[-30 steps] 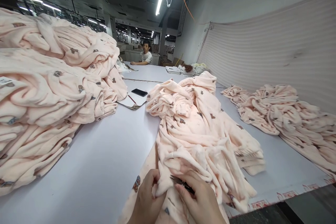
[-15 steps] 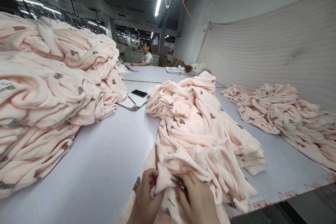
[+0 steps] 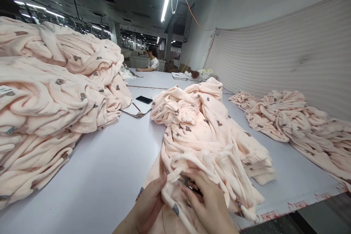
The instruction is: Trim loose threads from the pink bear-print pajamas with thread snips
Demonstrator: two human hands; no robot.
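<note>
A pale pink plush garment (image 3: 197, 142) with small brown printed figures lies bunched on the table in front of me. My left hand (image 3: 149, 203) is closed on a fold of its cloth, thumb on top. Inside my right hand (image 3: 205, 199) are small dark thread snips (image 3: 192, 185), mostly hidden by the curled fingers. Their blades point left toward the gripped fold; whether they touch the cloth I cannot tell.
High piles of the same pink cloth (image 3: 49, 95) stand at the left, and a lower heap (image 3: 290, 117) lies at the right. A phone (image 3: 144, 99) and a pencil rest on a clipboard (image 3: 134, 109). A person (image 3: 152, 60) sits at the table's far end.
My left hand has shifted its hold, turning up the edge of the cloth between both hands. My right hand, still with the snips, has come slightly higher. The seated person's head has turned.
</note>
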